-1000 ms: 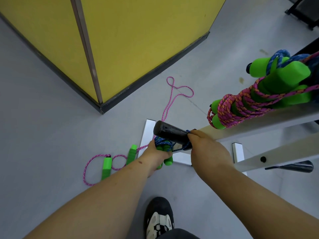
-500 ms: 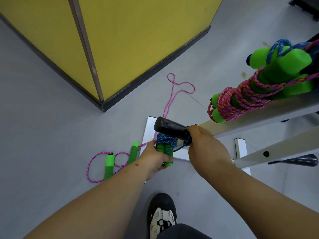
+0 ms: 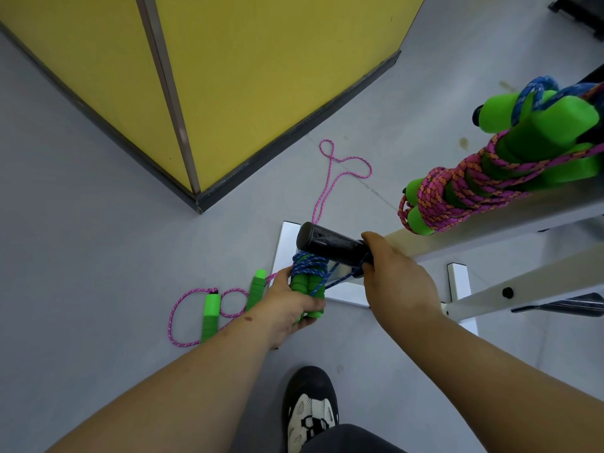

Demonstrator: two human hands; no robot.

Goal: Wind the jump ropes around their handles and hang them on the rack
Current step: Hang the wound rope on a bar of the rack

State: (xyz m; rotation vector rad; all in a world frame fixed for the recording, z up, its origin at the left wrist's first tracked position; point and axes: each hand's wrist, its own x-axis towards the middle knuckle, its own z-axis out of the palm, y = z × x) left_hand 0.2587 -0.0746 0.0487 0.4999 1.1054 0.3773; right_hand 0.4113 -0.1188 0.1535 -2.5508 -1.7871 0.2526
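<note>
Grey floor (image 3: 98, 256) (smooth) meets a yellow wall (image 3: 277, 76).

A grey floor (image 3: 81, 223) fills most of the view. On it, up and to the left of the fingers, stands a big yellow block (image 3: 255, 76) with a dark strip (image 3: 294, 132) along its bottom edge and a thin metal bar (image 3: 170, 93) running down one face. Below the fingers, near the lower edge, there is one shoe (image 3: 310, 410) – black with white parts – and just beside it a piece of dark trouser leg (image 3: 349, 439). Far up and to the right of the fingers, in the corner, a black frame (image 3: 578, 11) stands on the floor; only a part shows.
</note>
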